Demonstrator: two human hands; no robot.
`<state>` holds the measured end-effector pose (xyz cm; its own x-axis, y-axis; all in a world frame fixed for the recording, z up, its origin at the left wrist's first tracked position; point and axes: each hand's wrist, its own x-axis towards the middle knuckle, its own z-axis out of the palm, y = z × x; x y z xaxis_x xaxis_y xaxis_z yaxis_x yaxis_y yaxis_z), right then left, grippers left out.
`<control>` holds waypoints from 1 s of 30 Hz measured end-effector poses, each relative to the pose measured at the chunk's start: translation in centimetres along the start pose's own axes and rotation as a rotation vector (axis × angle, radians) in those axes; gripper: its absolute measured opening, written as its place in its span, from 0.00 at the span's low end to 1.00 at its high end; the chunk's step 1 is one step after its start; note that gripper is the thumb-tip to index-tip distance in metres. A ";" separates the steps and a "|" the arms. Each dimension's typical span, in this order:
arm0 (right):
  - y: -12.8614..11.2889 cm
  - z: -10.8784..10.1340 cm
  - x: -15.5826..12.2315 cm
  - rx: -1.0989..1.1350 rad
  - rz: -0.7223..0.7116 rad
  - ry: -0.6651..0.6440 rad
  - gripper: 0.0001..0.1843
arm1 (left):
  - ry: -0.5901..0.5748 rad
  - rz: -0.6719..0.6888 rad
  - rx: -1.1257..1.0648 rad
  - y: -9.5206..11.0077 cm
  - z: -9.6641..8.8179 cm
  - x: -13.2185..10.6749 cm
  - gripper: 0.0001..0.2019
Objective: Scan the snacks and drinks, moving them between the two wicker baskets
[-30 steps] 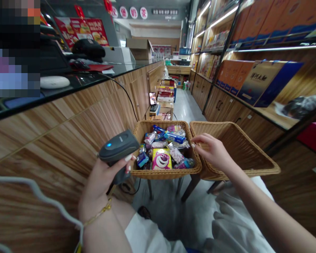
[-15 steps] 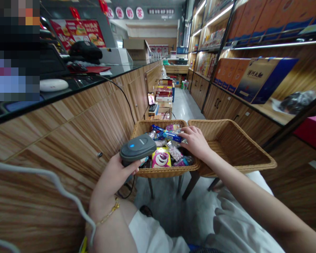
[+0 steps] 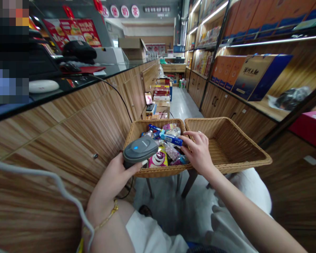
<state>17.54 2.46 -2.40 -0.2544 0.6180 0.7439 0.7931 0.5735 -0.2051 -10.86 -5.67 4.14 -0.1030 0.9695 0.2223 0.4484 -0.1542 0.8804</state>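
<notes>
My left hand (image 3: 121, 168) is wrapped round a dark grey barcode scanner (image 3: 140, 149), its head pointing right over the near left part of the filled wicker basket (image 3: 158, 173). Fingers of my right hand (image 3: 198, 151) close on the right end of a slim blue tube-shaped packet (image 3: 171, 139), just above the other goods. Below it lie a yellow and pink box with a bear face (image 3: 158, 158), a clear bottle of pale beads (image 3: 172, 150) and several small packets. The scanner hides part of the basket's left side.
A second wicker basket (image 3: 263, 160) stands against the filled one on the right. Wooden counter fronts (image 3: 100, 116) run along the left, lit shelves with gift boxes (image 3: 258, 77) along the right. A phone (image 3: 148, 99) stands beyond the baskets. A pale cable (image 3: 60, 186) hangs at left.
My right hand has shifted slightly right and toward me, and the blue packet has tilted a little with it. The scanner has moved slightly right relative to the basket.
</notes>
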 end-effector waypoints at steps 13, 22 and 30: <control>-0.1 0.2 0.1 0.078 0.044 -0.014 0.16 | -0.058 0.005 -0.043 -0.3 0.7 0.2 0.21; 0.1 0.4 0.0 0.096 0.052 -0.012 0.15 | -0.002 -0.035 -0.107 0.6 0.5 -0.2 0.17; 0.4 -0.8 0.2 0.059 0.039 0.020 0.16 | -0.029 -0.056 -0.077 0.5 0.0 -0.4 0.18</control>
<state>18.22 2.36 -1.81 -0.2125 0.6303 0.7467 0.7680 0.5802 -0.2712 -10.55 -6.13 4.51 -0.0993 0.9820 0.1608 0.3727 -0.1131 0.9210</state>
